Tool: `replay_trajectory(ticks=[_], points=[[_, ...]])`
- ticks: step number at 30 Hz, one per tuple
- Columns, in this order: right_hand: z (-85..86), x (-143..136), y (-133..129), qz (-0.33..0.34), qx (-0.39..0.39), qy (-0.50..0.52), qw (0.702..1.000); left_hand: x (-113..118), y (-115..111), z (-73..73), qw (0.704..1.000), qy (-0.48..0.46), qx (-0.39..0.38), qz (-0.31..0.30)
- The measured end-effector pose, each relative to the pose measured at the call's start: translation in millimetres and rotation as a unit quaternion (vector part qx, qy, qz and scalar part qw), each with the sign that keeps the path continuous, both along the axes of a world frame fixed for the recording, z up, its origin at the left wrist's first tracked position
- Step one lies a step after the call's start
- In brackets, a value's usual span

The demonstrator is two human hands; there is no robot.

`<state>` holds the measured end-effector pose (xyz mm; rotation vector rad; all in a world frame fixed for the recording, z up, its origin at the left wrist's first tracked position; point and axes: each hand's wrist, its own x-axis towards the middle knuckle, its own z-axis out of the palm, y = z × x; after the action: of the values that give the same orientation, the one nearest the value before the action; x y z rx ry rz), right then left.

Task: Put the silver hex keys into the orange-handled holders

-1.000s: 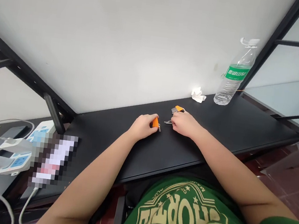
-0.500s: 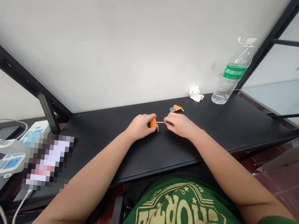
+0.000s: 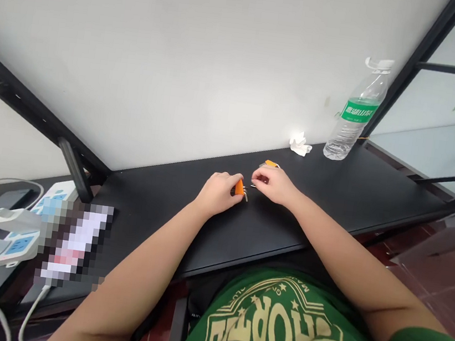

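1. Pale wall [image 3: 183, 64]: it rises behind the work surface and closes off the whole back edge.
2. Black desktop [image 3: 152, 200]: its front edge runs just before the person's body, and both forearms reach over it. The hands work well in from that edge; a wide stretch of surface lies left of them, another to their right.
3. Black metal frame [image 3: 420, 61]: it slants up past the desktop's right end.
4. Clear plastic bottle [image 3: 343, 135]: green-labelled, upright near the back right corner, well apart from the hands.
5. White power strip [image 3: 18, 246]: far left, with plugs and cables, well outside the hands' reach.
6. Blurred, phone-like device [image 3: 78, 240]: at the desktop's left end, a white cable leaving its near side.
7. Left hand [image 3: 219, 192]: thumb and fingers clamped on an orange hex-key holder [image 3: 240, 186], near mid-desktop; bent key ends poke out rightward.
8. Right hand [image 3: 273, 184]: just beside the holder, a narrow gap between; fingers curled, but whether they grip anything I cannot tell.
9. Crumpled tissue [image 3: 300, 145]: by the wall, left of the bottle.
10. Second orange holder [image 3: 271, 163]: behind the right hand, partly hidden.
11. Thin metal piece [image 3: 253, 185]: beneath the right fingertips.
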<state>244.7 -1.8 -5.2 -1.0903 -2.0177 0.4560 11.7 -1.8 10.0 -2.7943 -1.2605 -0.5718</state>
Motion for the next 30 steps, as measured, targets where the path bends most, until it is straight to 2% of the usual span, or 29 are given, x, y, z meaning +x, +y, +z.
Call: replay_trajectory(ticks=[2,5,9,11,13,16,19,30], points=[[-1.6,12,4,-0.037,-0.006,-0.109,0.993,-5,3,-0.6,1.000,-0.001,-0.016,0.024],[-1.8,20,5,-0.043,-0.027,-0.242,0.969,-9,7,-1.8,0.998,-0.005,-0.041,0.048],[2.9,13,-2,-0.060,-0.065,-0.310,0.947,-10,9,-3.2,0.997,0.001,-0.055,0.054],[5.0,9,-6,-0.076,-0.099,-0.304,0.944,-10,9,-3.2,0.997,0.007,-0.061,0.054],[5.6,7,-8,-0.065,-0.111,-0.267,0.955,-9,8,-2.7,0.996,0.010,-0.063,0.054],[4.9,6,-10,-0.007,-0.092,-0.177,0.980,-9,8,-2.2,0.997,0.005,-0.063,0.052],[4.0,3,-10,0.034,-0.054,-0.120,0.991,-8,8,-2.6,0.997,-0.002,-0.062,0.037],[-2.0,0,-7,0.058,0.057,-0.112,0.990,-4,2,-0.3,0.999,-0.003,-0.053,-0.001]])
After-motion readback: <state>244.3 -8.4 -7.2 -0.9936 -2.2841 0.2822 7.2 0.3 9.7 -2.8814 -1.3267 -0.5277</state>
